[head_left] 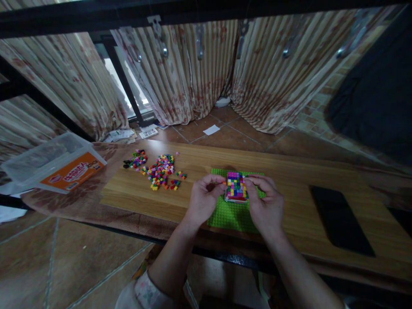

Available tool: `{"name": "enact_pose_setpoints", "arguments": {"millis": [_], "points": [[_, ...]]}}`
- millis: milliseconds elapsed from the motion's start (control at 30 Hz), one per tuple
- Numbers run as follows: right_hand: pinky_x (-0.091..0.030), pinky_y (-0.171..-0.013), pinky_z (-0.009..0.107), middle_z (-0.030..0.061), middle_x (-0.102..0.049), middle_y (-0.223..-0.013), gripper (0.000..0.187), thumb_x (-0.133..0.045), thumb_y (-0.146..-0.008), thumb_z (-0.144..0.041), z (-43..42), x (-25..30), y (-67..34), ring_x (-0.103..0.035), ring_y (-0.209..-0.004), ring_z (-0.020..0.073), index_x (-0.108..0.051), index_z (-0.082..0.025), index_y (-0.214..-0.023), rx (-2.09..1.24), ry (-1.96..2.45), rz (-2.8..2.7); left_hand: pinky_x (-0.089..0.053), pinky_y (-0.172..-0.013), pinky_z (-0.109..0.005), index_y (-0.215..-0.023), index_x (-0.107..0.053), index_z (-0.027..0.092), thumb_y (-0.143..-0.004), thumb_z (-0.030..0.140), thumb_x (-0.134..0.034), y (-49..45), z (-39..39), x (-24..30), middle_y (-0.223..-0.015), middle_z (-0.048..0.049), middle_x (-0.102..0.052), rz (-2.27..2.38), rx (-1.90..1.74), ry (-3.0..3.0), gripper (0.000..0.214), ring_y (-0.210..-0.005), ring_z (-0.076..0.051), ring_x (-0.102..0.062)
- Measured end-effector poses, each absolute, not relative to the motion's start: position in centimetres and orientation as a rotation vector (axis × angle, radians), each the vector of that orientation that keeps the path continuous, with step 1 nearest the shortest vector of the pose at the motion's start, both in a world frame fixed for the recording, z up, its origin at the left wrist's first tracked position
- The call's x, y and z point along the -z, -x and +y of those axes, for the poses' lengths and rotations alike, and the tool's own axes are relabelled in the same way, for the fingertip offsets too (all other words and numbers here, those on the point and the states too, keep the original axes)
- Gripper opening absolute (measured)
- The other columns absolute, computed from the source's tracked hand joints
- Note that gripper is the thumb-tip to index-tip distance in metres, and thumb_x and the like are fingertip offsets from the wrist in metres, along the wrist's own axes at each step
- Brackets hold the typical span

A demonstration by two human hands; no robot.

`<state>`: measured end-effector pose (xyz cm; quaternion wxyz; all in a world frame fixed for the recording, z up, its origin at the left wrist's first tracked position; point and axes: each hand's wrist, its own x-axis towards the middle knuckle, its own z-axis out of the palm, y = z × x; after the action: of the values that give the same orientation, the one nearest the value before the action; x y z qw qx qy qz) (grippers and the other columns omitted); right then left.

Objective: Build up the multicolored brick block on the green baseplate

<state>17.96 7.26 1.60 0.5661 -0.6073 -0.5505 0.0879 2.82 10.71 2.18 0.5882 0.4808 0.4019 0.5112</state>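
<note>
A small block of many-coloured bricks (236, 186) stands on a green baseplate (230, 216) on the wooden table. My left hand (204, 199) is curled against the block's left side, fingertips pinched at its edge. Curled the same way, my right hand (265, 204) presses on the block's right side. Whether a loose brick sits in the left fingertips is too small to tell. A heap of loose coloured bricks (161, 169) lies on the table to the left of the baseplate, apart from both hands.
A clear plastic box with an orange label (56, 165) sits at the table's left end. A black phone (339, 219) lies flat on the right. Curtains hang beyond the table over a tiled floor with scattered papers (210, 129).
</note>
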Motion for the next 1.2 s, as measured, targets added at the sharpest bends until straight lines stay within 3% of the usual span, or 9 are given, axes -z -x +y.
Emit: {"name": "enact_pose_setpoints", "arguments": {"millis": [200,533,700,1200], "points": [[-0.049,-0.087,0.038,0.0059,-0.068,-0.095,0.019,-0.058,-0.091,-0.033,7.27,-1.69,-17.94,-0.064,-0.093,0.0194,-0.071,-0.020,-0.085,-0.222,1.428,-1.290,-0.046,-0.065,-0.021,-0.080,-0.071,0.017,-0.074,0.016,-0.070,-2.53,10.65,-2.33,-0.072,0.0009,-0.067,0.961,-1.195,-1.201,0.005,-0.066,-0.010,-0.058],[-0.049,-0.089,0.040,0.0053,-0.068,-0.094,0.019,-0.059,-0.090,-0.034,7.43,-1.39,-18.12,-0.064,-0.094,0.0196,-0.071,-0.021,-0.084,-0.214,1.422,-1.289,-0.051,-0.079,-0.026,-0.090,-0.074,0.018,-0.083,0.015,-0.062,-2.38,10.42,-2.11,-0.092,-0.0048,-0.070,1.008,-1.190,-1.564,0.014,-0.085,-0.015,-0.065],[-0.049,-0.089,0.041,0.0060,-0.069,-0.094,0.021,-0.058,-0.090,-0.036,7.47,-1.33,-18.21,-0.064,-0.093,0.0202,-0.071,-0.021,-0.084,-0.213,1.440,-1.291,-0.054,-0.081,-0.027,-0.103,-0.070,0.019,-0.083,0.012,-0.060,-2.82,10.11,-2.06,-0.092,-0.0045,-0.071,1.089,-1.166,-1.652,0.023,-0.085,-0.015,-0.067],[-0.048,-0.089,0.040,0.0057,-0.068,-0.094,0.020,-0.059,-0.089,-0.036,7.55,-1.24,-18.22,-0.064,-0.093,0.0202,-0.072,-0.021,-0.084,-0.210,1.427,-1.294,-0.056,-0.086,-0.029,-0.109,-0.069,0.022,-0.082,0.011,-0.061,-3.00,10.03,-1.90,-0.100,-0.0051,-0.072,1.105,-1.220,-1.716,0.030,-0.089,-0.016,-0.070]]}}
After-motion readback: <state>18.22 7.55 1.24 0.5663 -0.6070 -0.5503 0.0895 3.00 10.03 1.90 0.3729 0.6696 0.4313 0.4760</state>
